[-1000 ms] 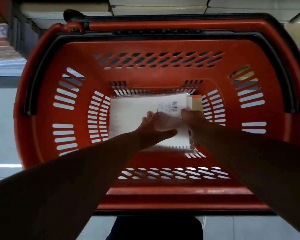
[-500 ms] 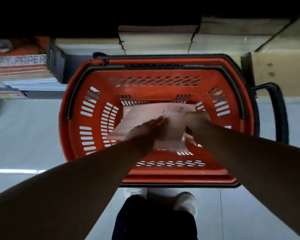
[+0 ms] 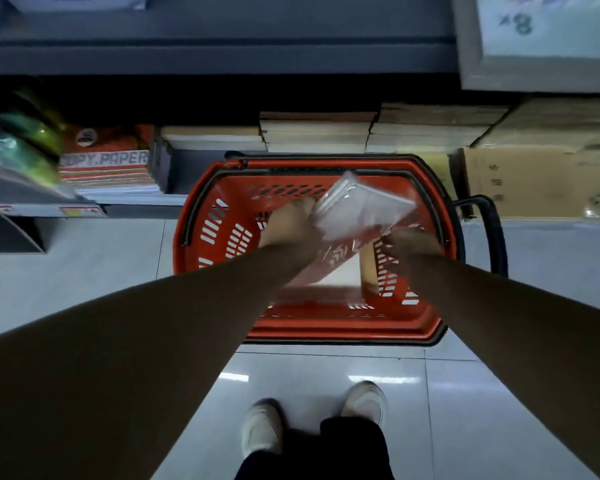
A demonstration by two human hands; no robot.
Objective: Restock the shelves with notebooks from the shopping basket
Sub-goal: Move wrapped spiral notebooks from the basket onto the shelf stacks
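Glossy pale tile floor of a shop aisle; the person stands at it, shoes nearest the camera. Both forearms reach forward and down, nearly straight, converging over the red shopping basket on the floor.

The left hand grips the left edge of a notebook pack, with its fingers hidden behind the pack. The right hand pinches the pack's near right corner, apparently by the wrap. The pack is clear of the basket and tilted, far end raised.

Handling judgement: clear film over stacked notebooks, so slippery and loose at the corners. The stack is stiff along the spines but liable to slide inside the wrap. Moderate weight. Hold the solid edges, thumbs on top, not the film alone.

Directly beneath the grip, another notebook with a tan spine lies in the basket. Beyond the grip, the low shelf carries book stacks. Copy paper sits far left of it, a cardboard box to the right.
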